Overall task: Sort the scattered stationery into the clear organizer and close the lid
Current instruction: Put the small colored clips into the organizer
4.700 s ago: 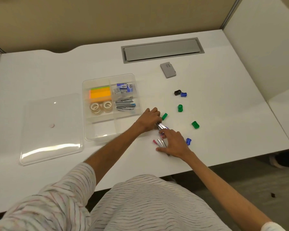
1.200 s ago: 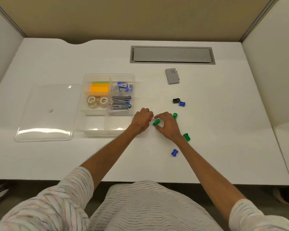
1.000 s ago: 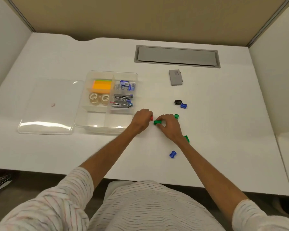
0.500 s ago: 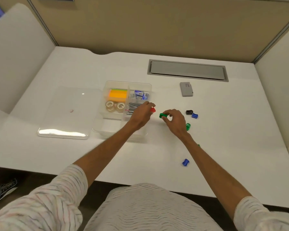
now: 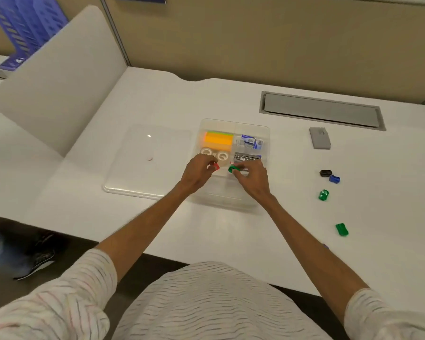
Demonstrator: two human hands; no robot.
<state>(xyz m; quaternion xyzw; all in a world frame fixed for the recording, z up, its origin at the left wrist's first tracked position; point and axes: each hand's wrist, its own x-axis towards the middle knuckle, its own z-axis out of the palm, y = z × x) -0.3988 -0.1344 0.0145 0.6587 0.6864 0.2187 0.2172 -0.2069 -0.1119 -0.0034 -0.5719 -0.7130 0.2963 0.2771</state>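
Head view only; L/R are the person's own.

The left hand (image 5: pixel 198 171) is seen over the clear organizer (image 5: pixel 268 143), fingers curled, with a small red piece (image 5: pixel 216 166) pinched at the fingertips. The right hand (image 5: pixel 252 177) is likewise curled, with a small green piece (image 5: pixel 233 169) pinched betw. thumb and fingers. The two pieces are held close together, apart, above approx. the organizer's middle. Which compartment lies below cannot be told.

The organizer is set on the white table (image 5: pixel 206 229). Its lid (image 5: pixel 147 155) is laid flat just beside it on the left, so the box is open.

Contents noted:
- Orange sticky notes (image 5: pixel 218 141) in the far-left compartment, w/ two tape rolls (image 5: pixel 222 156) just in front.
- Small blue-white boxes (image 5: pixel 250 143) in the far-right compartment.
- Grey metal items (image 5: pixel 247 157) behind the right hand, partly hidden.
- Near compartments are mostly covered by the hands.

Loose on the table, well to the right of the organizer:
- A black piece (image 5: pixel 325 172) just beside a blue piece (image 5: pixel 334 178).
- A second green piece (image 5: pixel 323 195) nearer the person.
- A third green piece (image 5: pixel 341 229) nearer again.
- A flat grey item (image 5: pixel 320 138) farther back, near the grey cable hatch (image 5: pixel 322 110).
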